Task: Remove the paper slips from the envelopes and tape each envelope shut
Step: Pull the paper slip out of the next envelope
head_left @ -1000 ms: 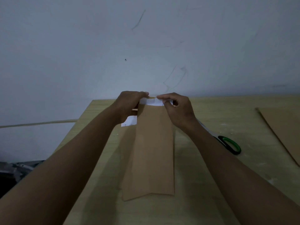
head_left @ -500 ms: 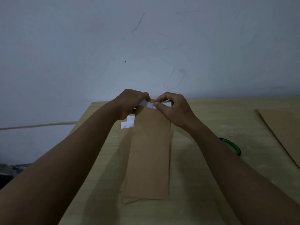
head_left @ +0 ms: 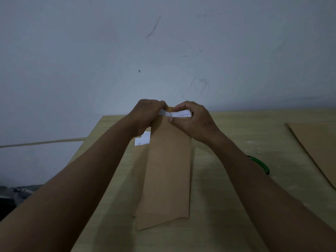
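A long brown envelope [head_left: 167,171] lies lengthwise on the wooden table [head_left: 227,206], its far open end raised between my hands. A white paper slip [head_left: 179,114] pokes out of that far end. My left hand [head_left: 147,115] grips the envelope's far left corner, fingers curled over the edge. My right hand [head_left: 192,120] pinches the white slip at the opening, thumb on the envelope's face. Another brown envelope lies partly hidden under the first, its left edge [head_left: 140,166] showing.
Loose white slips [head_left: 142,140] lie on the table beside my left wrist. Green-handled scissors [head_left: 260,164] peek out behind my right forearm. Another brown envelope [head_left: 316,151] lies at the table's right. A grey wall stands just beyond the table.
More of the white slip shows at the envelope's far end, its printed lines now visible. Both hands have closed in a little at the opening. My right forearm now covers most of the scissors.
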